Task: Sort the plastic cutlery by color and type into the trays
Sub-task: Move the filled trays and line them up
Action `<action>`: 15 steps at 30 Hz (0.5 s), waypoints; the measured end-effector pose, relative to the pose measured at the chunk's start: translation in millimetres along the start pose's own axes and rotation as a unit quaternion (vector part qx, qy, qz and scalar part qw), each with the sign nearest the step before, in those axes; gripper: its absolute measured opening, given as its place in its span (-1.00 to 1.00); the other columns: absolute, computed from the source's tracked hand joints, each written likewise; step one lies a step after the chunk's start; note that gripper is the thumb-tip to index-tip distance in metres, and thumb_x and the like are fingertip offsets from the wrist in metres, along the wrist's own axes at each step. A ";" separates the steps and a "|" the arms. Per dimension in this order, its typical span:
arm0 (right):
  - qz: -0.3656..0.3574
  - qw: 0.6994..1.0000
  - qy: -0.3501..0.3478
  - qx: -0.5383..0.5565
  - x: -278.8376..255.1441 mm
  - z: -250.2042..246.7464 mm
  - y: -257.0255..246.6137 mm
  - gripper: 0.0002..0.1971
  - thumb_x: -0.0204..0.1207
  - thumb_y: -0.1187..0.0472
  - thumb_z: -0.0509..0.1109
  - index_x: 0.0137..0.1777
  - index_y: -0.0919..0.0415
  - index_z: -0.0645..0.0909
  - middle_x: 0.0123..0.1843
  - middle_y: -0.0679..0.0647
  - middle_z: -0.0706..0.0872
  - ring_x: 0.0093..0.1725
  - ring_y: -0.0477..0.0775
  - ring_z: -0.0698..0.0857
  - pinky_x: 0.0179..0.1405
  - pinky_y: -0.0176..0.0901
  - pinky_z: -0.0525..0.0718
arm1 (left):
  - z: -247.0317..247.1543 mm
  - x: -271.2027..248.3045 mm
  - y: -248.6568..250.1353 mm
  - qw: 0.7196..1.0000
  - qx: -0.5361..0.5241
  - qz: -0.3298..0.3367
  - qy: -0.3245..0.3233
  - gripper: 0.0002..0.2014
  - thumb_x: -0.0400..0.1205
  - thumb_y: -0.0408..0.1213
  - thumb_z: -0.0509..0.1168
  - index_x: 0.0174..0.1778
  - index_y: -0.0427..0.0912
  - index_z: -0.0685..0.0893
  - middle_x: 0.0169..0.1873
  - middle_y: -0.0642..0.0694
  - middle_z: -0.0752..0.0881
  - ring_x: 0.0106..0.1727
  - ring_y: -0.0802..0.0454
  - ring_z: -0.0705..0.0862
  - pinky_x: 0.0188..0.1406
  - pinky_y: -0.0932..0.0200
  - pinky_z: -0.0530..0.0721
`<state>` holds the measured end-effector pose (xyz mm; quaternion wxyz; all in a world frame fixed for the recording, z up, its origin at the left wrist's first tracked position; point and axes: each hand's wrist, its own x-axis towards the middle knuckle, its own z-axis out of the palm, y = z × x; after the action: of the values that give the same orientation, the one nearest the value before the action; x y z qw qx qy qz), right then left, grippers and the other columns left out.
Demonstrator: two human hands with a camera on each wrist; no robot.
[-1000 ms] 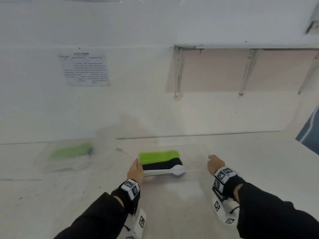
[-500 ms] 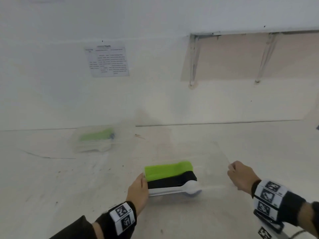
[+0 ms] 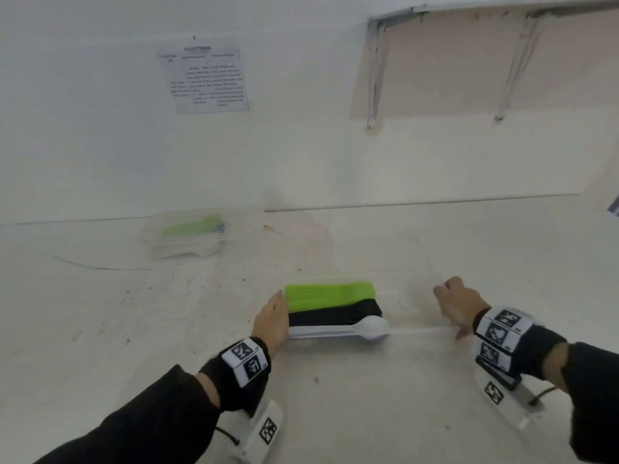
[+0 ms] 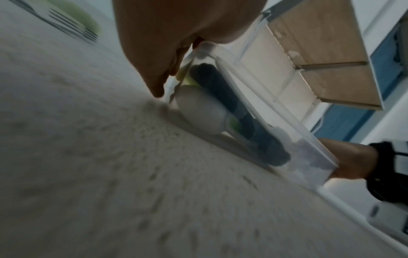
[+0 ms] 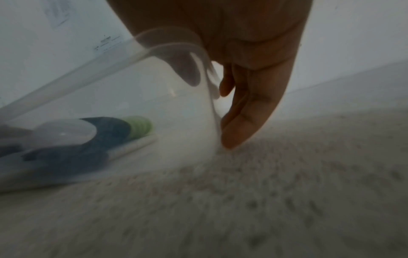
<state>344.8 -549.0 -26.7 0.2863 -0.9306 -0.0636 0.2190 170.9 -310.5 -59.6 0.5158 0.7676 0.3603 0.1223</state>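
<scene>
Clear tray (image 3: pixel 412 324) on the white tabletop (image 3: pixel 167 313), held at both short ends. Left hand (image 3: pixel 273 321) pressed flat against the left end wall, grip relaxed with fingers straight down; in the left wrist view fingertips (image 4: pixel 156 90) touching the tabletop beside the wall. Right hand (image 3: pixel 457 304) at the right end, grip clamped on the tray's rim, fingers (image 5: pixel 240 122) curled outside the wall. Inside, toward the left end, three side-by-side rows: green cutlery (image 3: pixel 330 294) at the back, black cutlery (image 3: pixel 335 314) in the middle, white spoons (image 3: pixel 338 329) nearest, bowls pointing right. Second clear tray (image 3: pixel 187 237) well apart at back left by the wall, holding more green pieces. Printed sheet (image 3: pixel 204 78) on the wall above it.

Compared with half a second ago: same hold on both ends, hands and tray in much the same relation; a second ago the near tray sat closer to the wall.
</scene>
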 end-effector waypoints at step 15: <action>0.007 0.996 -0.080 -0.036 12.0 -25.6 -7.5 -0.39 0.61 -0.30 -0.24 0.27 0.14 0.38 0.05 0.24 0.63 -0.31 0.19 0.62 -0.21 -0.03 0.62 | -27.1 39.7 22.9 0.988 -0.062 -0.119 -0.081 -0.74 0.72 -0.18 -0.01 0.22 -0.16 0.48 0.14 -0.10 0.58 0.10 -0.09 0.54 0.14 0.04 0.46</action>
<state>367.0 -552.8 -8.1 0.2452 -0.9203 -0.0878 0.2918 193.8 -269.2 -34.9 0.6008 0.6929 0.3981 0.0200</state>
